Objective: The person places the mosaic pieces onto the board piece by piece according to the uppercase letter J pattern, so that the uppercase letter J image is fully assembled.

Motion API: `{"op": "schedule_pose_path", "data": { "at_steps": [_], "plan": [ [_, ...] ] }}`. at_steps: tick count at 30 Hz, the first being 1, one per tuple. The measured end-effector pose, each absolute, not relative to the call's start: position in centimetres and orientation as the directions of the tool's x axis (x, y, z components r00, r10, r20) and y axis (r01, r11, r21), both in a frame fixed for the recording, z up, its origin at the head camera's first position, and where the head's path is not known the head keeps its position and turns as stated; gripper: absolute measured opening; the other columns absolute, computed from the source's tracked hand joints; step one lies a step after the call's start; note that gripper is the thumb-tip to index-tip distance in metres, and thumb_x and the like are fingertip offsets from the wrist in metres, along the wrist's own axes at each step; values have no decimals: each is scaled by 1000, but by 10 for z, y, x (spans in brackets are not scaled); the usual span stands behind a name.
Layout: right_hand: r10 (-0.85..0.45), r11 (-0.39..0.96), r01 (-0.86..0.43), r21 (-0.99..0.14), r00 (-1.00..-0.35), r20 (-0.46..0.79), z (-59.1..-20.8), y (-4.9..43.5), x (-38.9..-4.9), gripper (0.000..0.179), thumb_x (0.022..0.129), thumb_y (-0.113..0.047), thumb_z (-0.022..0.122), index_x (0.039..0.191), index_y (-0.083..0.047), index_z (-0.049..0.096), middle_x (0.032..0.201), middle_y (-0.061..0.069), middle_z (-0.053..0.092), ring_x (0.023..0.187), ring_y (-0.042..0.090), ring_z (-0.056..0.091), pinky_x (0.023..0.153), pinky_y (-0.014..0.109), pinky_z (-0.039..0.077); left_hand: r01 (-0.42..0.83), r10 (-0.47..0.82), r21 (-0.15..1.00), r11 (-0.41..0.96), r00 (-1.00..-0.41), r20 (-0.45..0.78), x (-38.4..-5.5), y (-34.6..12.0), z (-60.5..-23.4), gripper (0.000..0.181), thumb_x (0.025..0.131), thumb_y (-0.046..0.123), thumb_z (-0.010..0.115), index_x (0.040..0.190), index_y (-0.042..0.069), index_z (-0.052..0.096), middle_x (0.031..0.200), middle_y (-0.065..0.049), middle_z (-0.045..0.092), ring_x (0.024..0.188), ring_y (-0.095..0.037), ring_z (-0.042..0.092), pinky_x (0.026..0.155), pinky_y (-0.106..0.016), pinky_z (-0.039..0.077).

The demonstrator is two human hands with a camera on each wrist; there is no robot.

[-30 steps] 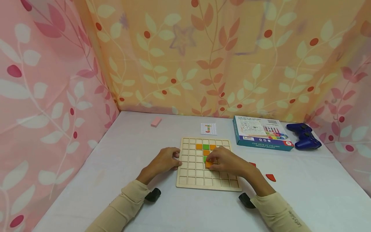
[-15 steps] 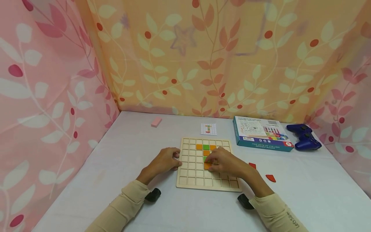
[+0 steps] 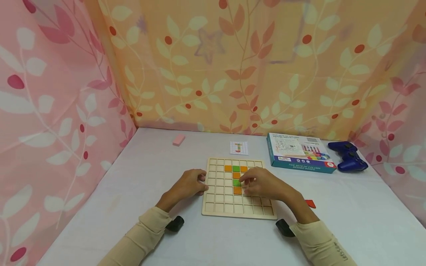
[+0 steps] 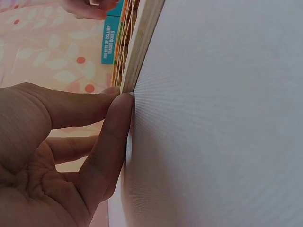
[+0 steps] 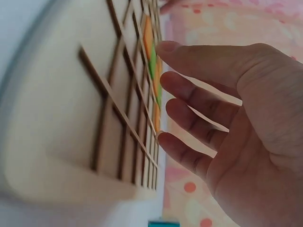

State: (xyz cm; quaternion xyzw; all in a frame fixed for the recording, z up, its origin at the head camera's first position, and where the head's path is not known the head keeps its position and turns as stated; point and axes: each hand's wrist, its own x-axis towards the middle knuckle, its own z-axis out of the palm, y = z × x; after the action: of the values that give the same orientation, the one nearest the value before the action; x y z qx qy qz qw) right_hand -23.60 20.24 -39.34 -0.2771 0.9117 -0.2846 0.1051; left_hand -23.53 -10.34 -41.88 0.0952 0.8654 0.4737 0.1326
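Note:
A wooden grid board (image 3: 219,200) lies on the white table, with orange and green square tiles forming a T shape in its cells. The lowest tile of the stem is orange (image 3: 237,190); above it sits a green tile (image 3: 236,183). My left hand (image 3: 186,183) pinches the board's left edge between thumb and finger, as the left wrist view shows up close. Over the board's right half hovers my right hand (image 3: 264,184), fingers apart and holding nothing. In the right wrist view its fingertips (image 5: 169,47) are near the tiles. Several cells are hidden beneath it.
A small card (image 3: 239,148) with a coloured grid pattern lies behind the board. At back right are a teal-edged box (image 3: 301,153) and a blue game controller (image 3: 347,157). A red piece (image 3: 311,203) lies right of the board, a pink block (image 3: 178,139) at back left.
My right hand has let go of the orange tile, now flat in its cell below the green one, and drawn slightly right. The left hand stays put.

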Motion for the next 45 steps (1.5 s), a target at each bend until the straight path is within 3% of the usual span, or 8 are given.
{"op": "schedule_pose_path", "data": {
  "at_steps": [6,18,35,45],
  "plan": [
    [-514,694,-400,-599,-858,-23,-383,228,-240,35,91,-17,84,124,-7,76,103,2,70,100,24,59,85,33,53,37,291,848,529,-946,-141,-235,-104,-420,58,90,-1,78,144,-8,57,115,-12,63,82,-15,64,69,-27,61],
    [-333,800,-201,-565,-933,-138,-372,285,-242,46,87,-25,87,129,-10,74,114,7,69,105,27,59,81,34,53,33,296,863,505,-945,-137,-236,-104,-421,57,90,-4,77,143,-9,57,114,-13,63,79,-14,66,69,-28,63],
    [-325,786,-105,-609,-908,-263,-382,328,-244,49,78,-11,88,125,-6,74,110,7,70,102,24,61,87,35,54,46,297,864,502,-947,-122,-236,-105,-421,56,90,-4,77,143,-10,57,111,-12,63,75,-13,66,69,-29,62],
    [-282,816,-23,-578,-888,-363,-387,333,-243,39,79,-10,90,115,-9,76,92,7,61,89,25,56,75,33,54,48,307,864,502,-944,-126,-235,-105,-419,56,91,-2,77,143,-9,57,113,-12,63,75,-14,66,67,-27,61]
  ]
}}
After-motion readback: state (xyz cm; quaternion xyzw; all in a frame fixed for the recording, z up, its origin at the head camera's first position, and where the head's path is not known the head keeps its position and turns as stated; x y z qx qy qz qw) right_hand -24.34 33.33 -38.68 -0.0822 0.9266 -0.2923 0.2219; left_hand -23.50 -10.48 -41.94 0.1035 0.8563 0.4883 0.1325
